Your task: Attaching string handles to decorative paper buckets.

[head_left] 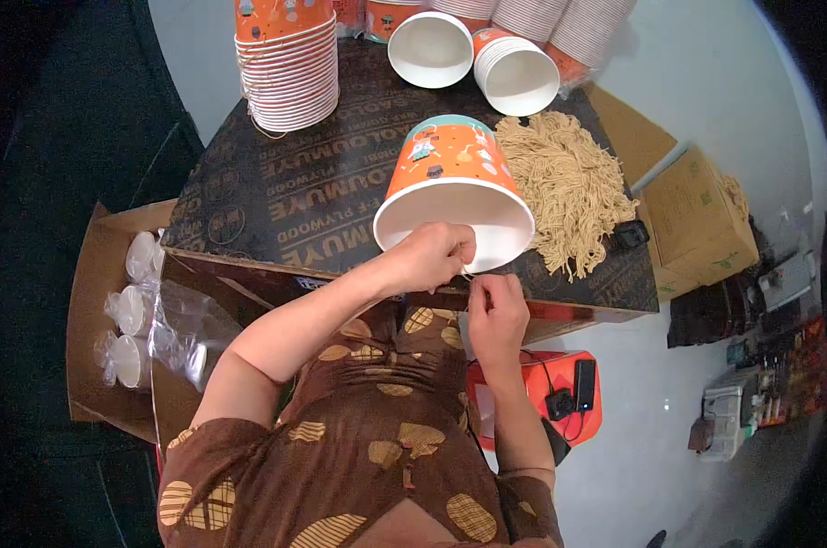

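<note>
An orange printed paper bucket (450, 160) lies tipped on the table, its white open mouth facing me. My left hand (434, 256) reaches across the lower rim, fingers pinched together just inside the mouth. Close beside it, below the rim, my right hand (498, 315) is closed in a pinch as well. A short bit of pale string (469, 271) shows between the two hands; most of it is hidden by my fingers. To the right of the bucket lies a loose heap of cut tan strings (568, 192).
A tall nested stack of buckets (290, 78) stands at the back left of the dark plywood table (276, 183). More buckets (520, 78) lie at the back right. An open carton (112, 228) with wrapped white cups is at left, a red stool (578, 416) below right.
</note>
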### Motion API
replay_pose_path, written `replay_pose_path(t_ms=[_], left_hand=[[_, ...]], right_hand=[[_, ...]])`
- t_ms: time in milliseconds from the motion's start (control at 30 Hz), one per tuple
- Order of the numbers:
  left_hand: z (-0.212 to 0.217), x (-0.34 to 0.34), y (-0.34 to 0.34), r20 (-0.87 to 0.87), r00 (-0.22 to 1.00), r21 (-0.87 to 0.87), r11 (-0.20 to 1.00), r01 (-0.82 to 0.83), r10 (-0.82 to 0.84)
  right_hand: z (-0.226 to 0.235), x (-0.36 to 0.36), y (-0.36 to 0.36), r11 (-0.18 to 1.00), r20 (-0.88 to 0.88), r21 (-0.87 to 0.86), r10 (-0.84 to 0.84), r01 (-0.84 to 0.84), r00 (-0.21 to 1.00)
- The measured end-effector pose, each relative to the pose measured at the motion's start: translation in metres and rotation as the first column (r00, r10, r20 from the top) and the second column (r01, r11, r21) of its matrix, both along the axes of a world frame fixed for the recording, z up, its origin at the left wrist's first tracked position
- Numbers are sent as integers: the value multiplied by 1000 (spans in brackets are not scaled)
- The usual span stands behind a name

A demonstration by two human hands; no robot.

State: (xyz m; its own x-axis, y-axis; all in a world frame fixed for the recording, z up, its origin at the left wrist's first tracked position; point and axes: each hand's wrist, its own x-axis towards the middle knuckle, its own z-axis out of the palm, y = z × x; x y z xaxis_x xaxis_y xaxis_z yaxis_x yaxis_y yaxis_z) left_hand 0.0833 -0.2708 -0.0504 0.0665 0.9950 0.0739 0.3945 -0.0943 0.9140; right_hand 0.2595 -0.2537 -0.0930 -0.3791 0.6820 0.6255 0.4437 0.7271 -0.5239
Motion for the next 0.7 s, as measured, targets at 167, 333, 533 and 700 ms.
replay_pose_path(t_ms=[167, 333, 533, 700], left_hand=[[-3, 1, 0, 16, 998, 37, 998, -58, 58], [5, 2, -2, 88, 993, -51, 996, -73, 77], [3, 1, -2, 68, 994, -51, 995, -85, 89], [2, 1, -1, 52, 995, -27, 997, -78, 80]], right_hand=[[7, 6, -2, 907, -149, -418, -9, -54, 989], [9, 25, -3, 891, -217, -453, -122, 11, 969], [27, 21, -17, 960, 116, 33, -278, 276, 953], [20, 8, -19, 984, 102, 172, -69, 51, 992]])
